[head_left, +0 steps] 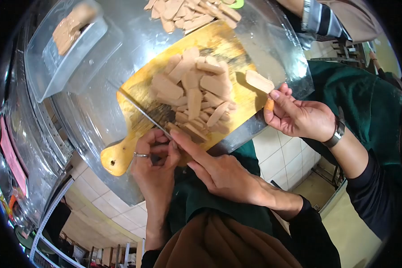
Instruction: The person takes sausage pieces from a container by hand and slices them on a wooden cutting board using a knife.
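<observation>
your two hands are working at the lower edge of a yellow wooden cutting board [140,85], with a pile of pale brown slices [194,96] lying just beyond them. a knife [143,111] is slanting from your fingers toward the board's left edge. your left hand [154,156], wearing a ring [141,155], is curling its fingers inward near the blade; you cannot tell whether it is pinching anything. your right hand [223,174] is stretching its index finger to the near end of the blade; its grip is hidden beneath.

crowding the right side, a co-worker's hand [303,116] with a wristwatch [336,133] is pinching a single slice [259,81] over the board's right border. another person's striped sleeve [326,20] is showing at upper right. at upper left a clear plastic tub [42,73] is standing with brown pieces [69,31] in it, and a second heap of slices [183,13] is bounding the far end.

bare steel table [100,107] is opening between tub and board, and a narrower strip is running beyond the board's right side. the near table edge is passing close to your wrists, with floor tiles [277,152] showing below.
</observation>
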Demonstrator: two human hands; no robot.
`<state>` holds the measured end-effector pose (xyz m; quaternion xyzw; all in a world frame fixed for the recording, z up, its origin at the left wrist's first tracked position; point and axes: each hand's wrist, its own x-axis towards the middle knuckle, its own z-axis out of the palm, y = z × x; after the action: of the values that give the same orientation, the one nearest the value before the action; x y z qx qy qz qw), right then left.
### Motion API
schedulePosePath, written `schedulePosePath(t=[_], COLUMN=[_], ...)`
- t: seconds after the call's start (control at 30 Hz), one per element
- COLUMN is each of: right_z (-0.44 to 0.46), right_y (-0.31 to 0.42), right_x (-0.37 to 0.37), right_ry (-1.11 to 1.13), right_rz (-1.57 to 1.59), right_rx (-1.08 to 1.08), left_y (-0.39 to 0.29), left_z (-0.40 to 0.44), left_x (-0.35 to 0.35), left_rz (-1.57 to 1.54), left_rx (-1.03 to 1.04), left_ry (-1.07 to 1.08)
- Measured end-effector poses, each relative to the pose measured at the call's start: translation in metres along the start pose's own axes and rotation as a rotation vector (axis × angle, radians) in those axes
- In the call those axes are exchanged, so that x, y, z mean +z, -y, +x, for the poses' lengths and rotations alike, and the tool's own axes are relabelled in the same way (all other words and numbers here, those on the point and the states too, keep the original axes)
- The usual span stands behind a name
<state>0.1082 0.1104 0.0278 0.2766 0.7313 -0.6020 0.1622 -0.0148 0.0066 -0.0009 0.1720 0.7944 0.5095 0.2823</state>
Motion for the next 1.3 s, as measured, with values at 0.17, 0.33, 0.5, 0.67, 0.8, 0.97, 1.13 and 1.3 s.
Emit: schedulePosePath(t=[0.17, 0.33, 0.5, 0.67, 0.8, 0.97, 1.13, 1.3], right_z=[-0.009, 0.017, 0.004, -0.023, -0.036, -0.055, -0.074, -0.078], right_y=[0.0, -0.014, -0.011, 0.01, 0.002, -0.02, -0.026, -0.028], right_x=[-0.003, -0.003, -0.037, -0.064, -0.074, -0.041, -0.013, 0.001], right_ry=[0.018, -0.182, -0.096, -0.018, -0.047, -0.119, -0.09, -0.035], right_rz=[-0.053, -0.052, 0.192, 0.485, 0.35, 0.183, 0.098, 0.116], right_rx=[0.038, -0.319, -0.285, -0.036, -0.059, -0.245, -0.222, -0.164], left_y=[0.001, 0.003, 0.009, 0.005, 0.004, -0.013, -0.009, -0.009], left_z=[-0.001, -0.002, -0.002, -0.005, -0.005, -0.007, -0.005, -0.007], left_x=[0.0, -0.001, -0.003, -0.003, -0.003, 0.004, 0.002, 0.004], left_rz=[0.029, 0.003, 0.044, 0.048, -0.004, 0.172, 0.14, 0.15], left_rx=[0.046, 0.041, 0.124, 0.038, 0.017, 0.08, 0.051, 0.02], left_ry=[0.011, 0.005, -0.015, -0.025, -0.024, -0.055, -0.049, -0.073])
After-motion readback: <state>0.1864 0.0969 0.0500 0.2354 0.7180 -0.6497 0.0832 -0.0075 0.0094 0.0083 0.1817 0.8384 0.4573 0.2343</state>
